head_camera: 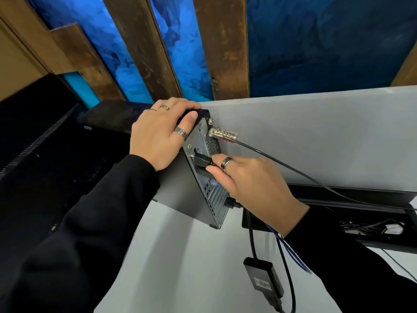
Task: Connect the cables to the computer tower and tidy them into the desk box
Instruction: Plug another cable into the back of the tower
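So your left hand (158, 134) lies flat, fingers relaxed, over the computer tower (180, 188) on the desk (180, 256), while your right hand (252, 184) pinches a black plug (202, 162) at its rear panel.

- One head-worn wide-angle view, looking forward and down, close over the desk (180, 256).
- It faces the grey partition (316, 136) and the wall behind.
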A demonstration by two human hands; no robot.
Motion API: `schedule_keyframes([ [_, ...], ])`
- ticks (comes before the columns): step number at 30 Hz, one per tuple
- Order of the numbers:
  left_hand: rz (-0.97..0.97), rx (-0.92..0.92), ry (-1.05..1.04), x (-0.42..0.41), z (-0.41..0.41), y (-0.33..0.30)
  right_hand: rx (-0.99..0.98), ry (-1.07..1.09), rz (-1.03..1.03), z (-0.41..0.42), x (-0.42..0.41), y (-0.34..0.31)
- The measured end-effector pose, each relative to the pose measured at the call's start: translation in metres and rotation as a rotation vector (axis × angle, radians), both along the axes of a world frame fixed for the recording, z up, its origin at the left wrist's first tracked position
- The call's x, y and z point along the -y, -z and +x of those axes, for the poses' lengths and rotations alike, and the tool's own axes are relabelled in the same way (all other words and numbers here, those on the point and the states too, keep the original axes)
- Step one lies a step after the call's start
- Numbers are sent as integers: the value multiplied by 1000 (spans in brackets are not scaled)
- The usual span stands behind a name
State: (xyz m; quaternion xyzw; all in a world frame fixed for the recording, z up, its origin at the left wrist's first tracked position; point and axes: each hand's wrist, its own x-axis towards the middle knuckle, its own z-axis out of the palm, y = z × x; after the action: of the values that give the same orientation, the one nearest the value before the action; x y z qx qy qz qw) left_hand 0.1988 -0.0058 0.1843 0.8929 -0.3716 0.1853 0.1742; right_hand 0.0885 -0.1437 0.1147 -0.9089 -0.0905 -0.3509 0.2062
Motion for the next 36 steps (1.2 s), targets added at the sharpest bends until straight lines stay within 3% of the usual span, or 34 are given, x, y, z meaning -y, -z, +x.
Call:
schedule_keyframes([
  [25, 14, 36, -10, 2, -1, 0, -44, 32, -97, 7, -2, -13],
  [36, 6, 42, -29, 3, 3, 0, -92, 24, -46, 11, -5, -12],
])
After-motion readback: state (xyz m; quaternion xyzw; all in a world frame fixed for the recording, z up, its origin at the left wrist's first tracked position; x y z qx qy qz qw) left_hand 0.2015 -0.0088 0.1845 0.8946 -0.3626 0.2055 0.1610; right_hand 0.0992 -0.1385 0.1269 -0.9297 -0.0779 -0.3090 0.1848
